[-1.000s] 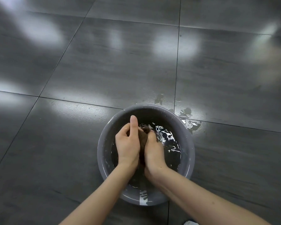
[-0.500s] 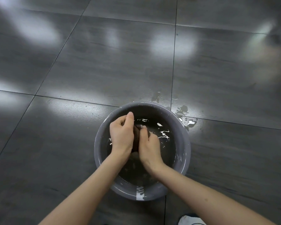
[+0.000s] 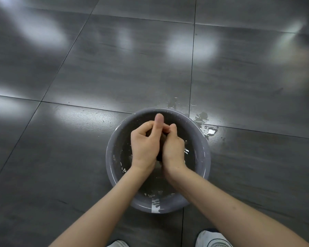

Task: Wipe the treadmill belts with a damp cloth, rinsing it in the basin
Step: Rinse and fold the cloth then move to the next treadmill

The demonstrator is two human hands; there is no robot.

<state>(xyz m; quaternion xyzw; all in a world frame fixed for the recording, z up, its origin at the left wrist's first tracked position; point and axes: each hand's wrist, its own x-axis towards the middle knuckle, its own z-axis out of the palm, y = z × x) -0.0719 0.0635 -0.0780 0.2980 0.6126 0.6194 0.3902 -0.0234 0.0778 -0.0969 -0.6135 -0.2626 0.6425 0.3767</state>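
A round grey basin holding water stands on the dark tiled floor below me. Over its middle, my left hand and my right hand are pressed together around a dark brown cloth. Only a narrow strip of the cloth shows between the palms. My left thumb points straight up and its fingers curl over the cloth's top. The right hand's fingers wrap the cloth from the other side. No treadmill is in view.
Water is splashed on the floor tiles just beyond the basin's far right rim. The toes of my two white shoes show at the bottom edge. Glossy dark tiles stretch all around.
Both hands have lifted a little with the cloth squeezed between them, and my left thumb has straightened upward. The water ripples less than before.
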